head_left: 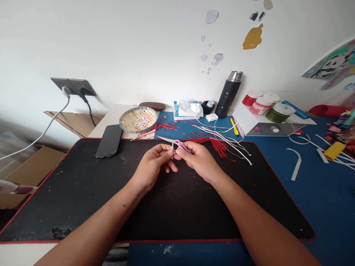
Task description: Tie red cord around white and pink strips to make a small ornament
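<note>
My left hand [156, 162] pinches a short piece of white cord [172, 147] above the middle of the black mat [91, 192]. Close against it, my right hand [198, 159] holds pink-handled scissors [181, 145], their blades pointing left over my left fingertips. The right thumb and finger also meet at the small white cord. Whether the blades are fully closed is too small to tell. Just behind my right hand lie a bundle of red cords [219, 146] and several long white cords [230, 138].
A woven basket [124, 127] with small pieces and a phone [108, 142] are at the back left. Behind stand a tissue box [177, 117] and a black thermos [227, 96]. Paint jars [280, 112] sit on a white box at the right, near paper strips [296, 166].
</note>
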A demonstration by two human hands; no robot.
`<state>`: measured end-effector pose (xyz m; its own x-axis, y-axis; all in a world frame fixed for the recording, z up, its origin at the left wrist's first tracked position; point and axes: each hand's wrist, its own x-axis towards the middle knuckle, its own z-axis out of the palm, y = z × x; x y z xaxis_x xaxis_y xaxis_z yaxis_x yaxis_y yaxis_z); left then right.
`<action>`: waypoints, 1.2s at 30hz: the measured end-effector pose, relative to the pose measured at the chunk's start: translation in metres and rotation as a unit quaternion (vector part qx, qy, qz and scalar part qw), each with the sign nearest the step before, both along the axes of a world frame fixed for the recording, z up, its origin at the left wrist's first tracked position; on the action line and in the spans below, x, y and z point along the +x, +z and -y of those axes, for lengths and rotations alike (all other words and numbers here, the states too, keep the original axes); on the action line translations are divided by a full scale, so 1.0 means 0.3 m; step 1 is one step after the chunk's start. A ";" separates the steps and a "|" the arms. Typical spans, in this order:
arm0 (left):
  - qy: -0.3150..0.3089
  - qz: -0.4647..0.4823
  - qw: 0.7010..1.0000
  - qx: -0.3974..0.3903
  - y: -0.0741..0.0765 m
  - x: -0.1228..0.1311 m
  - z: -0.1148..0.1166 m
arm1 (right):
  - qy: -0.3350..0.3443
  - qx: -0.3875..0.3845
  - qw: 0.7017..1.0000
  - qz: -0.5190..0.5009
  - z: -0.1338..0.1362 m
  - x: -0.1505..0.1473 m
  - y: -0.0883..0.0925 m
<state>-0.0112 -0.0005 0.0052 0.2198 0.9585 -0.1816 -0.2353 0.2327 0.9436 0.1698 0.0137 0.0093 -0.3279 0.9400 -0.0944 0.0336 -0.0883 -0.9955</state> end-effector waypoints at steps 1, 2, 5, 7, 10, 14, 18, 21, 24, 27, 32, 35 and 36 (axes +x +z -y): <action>-0.001 -0.005 1.000 0.004 0.001 -0.001 0.000 | -0.001 0.002 1.000 0.004 0.000 0.000 0.001; 0.000 -0.012 1.000 0.012 0.003 -0.002 -0.001 | -0.003 0.005 1.000 0.010 0.000 0.000 0.002; 0.005 -0.049 0.998 0.045 0.010 -0.006 -0.002 | -0.017 0.017 0.999 0.023 -0.003 0.004 0.005; 0.006 -0.071 0.995 0.063 0.014 -0.007 -0.002 | -0.028 0.023 0.999 0.022 -0.005 0.007 0.004; -0.001 -0.099 0.992 0.075 0.017 -0.007 0.003 | -0.037 0.029 0.999 0.023 -0.008 0.010 0.001; -0.004 -0.124 0.988 0.089 0.016 -0.003 0.010 | -0.031 0.033 0.999 0.027 -0.006 0.008 -0.001; -0.016 -0.090 0.992 0.084 0.013 -0.002 0.005 | -0.026 0.026 0.999 0.003 -0.007 0.009 0.006; -0.038 -0.028 0.998 0.041 0.013 -0.009 -0.004 | -0.021 0.007 0.999 -0.038 -0.011 0.016 0.014; -0.073 0.005 0.997 -0.014 0.015 -0.022 -0.012 | -0.012 -0.009 0.998 -0.055 -0.013 0.023 0.018; -0.094 0.013 0.995 -0.034 0.017 -0.032 -0.015 | 0.005 -0.011 0.999 -0.049 -0.011 0.026 0.021; -0.101 -0.003 0.994 -0.035 0.021 -0.034 -0.014 | 0.015 -0.002 0.999 -0.036 -0.008 0.024 0.022; -0.100 -0.008 0.994 -0.035 0.021 -0.031 -0.014 | 0.021 0.002 0.999 -0.028 -0.007 0.025 0.018; -0.097 -0.006 0.995 -0.033 0.021 -0.030 -0.013 | 0.022 0.001 0.999 -0.027 -0.007 0.025 0.017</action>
<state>-0.0201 0.0035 0.0113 0.3968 0.8841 -0.2468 -0.1680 0.3343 0.9274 0.1774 0.0160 0.0145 -0.3735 0.9247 -0.0739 -0.0157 -0.0859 -0.9962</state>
